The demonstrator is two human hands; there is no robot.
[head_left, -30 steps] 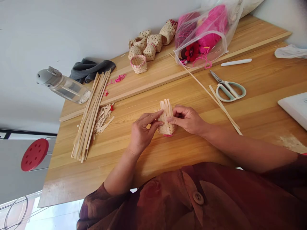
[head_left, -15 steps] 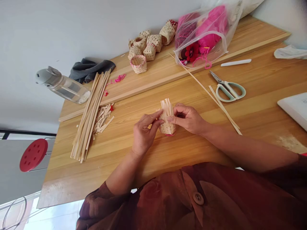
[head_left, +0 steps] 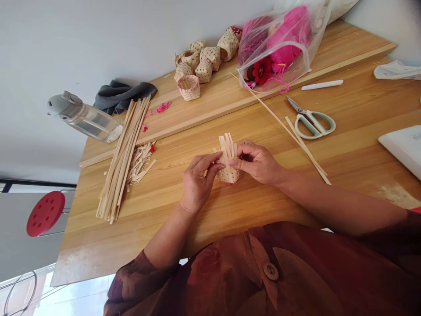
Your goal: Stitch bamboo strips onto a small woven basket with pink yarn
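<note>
Between my hands stands a small woven bamboo basket [head_left: 227, 174], with loose pale strips [head_left: 226, 147] rising from its woven base and a bit of pink at its lower edge. My left hand [head_left: 198, 177] grips its left side with the fingers curled over the strips. My right hand [head_left: 257, 162] pinches the right side, its fingertips on the strips. The piece is partly hidden by my fingers. A bundle of long bamboo strips [head_left: 116, 173] and a pile of short offcuts [head_left: 140, 163] lie to the left of my left hand.
Green-handled scissors [head_left: 311, 124] and several long strips [head_left: 283, 120] lie to the right. Finished woven baskets [head_left: 192, 72] and a plastic bag of pink material [head_left: 272, 48] sit on a raised wooden board [head_left: 210, 107]. A water bottle [head_left: 84, 119] stands beyond the strips.
My right hand has shifted slightly up along the loose strips, and the strips fan out a little more. The camera view has drifted slightly.
</note>
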